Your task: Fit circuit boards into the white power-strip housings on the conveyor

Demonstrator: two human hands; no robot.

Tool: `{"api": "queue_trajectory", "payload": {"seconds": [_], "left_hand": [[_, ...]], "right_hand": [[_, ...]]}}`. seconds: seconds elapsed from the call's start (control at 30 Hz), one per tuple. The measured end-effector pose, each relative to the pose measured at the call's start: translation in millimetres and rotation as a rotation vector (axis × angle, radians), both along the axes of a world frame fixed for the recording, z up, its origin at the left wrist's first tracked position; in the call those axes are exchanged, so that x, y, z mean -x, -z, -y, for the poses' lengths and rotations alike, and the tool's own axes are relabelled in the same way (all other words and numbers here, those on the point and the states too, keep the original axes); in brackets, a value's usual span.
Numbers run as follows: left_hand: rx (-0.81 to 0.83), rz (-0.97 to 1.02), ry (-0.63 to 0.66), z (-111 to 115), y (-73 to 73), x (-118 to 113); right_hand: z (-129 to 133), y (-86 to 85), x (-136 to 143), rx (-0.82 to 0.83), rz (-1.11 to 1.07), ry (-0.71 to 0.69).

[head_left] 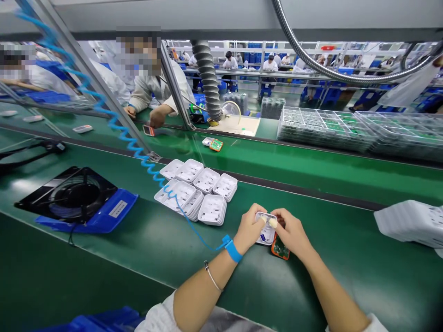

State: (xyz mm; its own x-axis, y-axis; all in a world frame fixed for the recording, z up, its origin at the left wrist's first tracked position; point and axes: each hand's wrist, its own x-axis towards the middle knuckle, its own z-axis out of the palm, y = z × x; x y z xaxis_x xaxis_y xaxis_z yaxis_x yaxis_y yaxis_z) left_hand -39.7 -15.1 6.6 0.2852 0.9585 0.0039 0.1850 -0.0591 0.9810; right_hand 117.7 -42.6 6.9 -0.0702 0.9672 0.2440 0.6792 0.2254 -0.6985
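A white plastic housing (266,234) with a small blue part inside is held between both my hands. My left hand (249,227) grips its left side, thumb pressed over the inside. From the right, my right hand (291,230) closes on the same housing, thumb on its upper inside. Both thumbs wear pale covers on their tips. Just under my right hand lies an orange-edged casing with a green circuit board (280,247), close against the housing. A blue wrist strap (232,249) with a coiled cord circles my left wrist.
Stacks of white housings (212,208) stand left of my hands, more white pieces (410,223) at right. A black fan (74,193) rests on a blue tray (119,210). Across the belt (263,154), a co-worker's hand (157,116) holds an orange-edged device. Clear trays (321,124) are stacked behind.
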Motion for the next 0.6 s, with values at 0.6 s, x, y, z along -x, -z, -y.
{"api": "queue_trajectory", "payload": {"seconds": [0.6], "left_hand": [[0.098,-0.054,-0.060,-0.5,11.2,-6.5]], "right_hand": [[4.5,11.7,24.5,-0.082,0.361,-0.011]]}}
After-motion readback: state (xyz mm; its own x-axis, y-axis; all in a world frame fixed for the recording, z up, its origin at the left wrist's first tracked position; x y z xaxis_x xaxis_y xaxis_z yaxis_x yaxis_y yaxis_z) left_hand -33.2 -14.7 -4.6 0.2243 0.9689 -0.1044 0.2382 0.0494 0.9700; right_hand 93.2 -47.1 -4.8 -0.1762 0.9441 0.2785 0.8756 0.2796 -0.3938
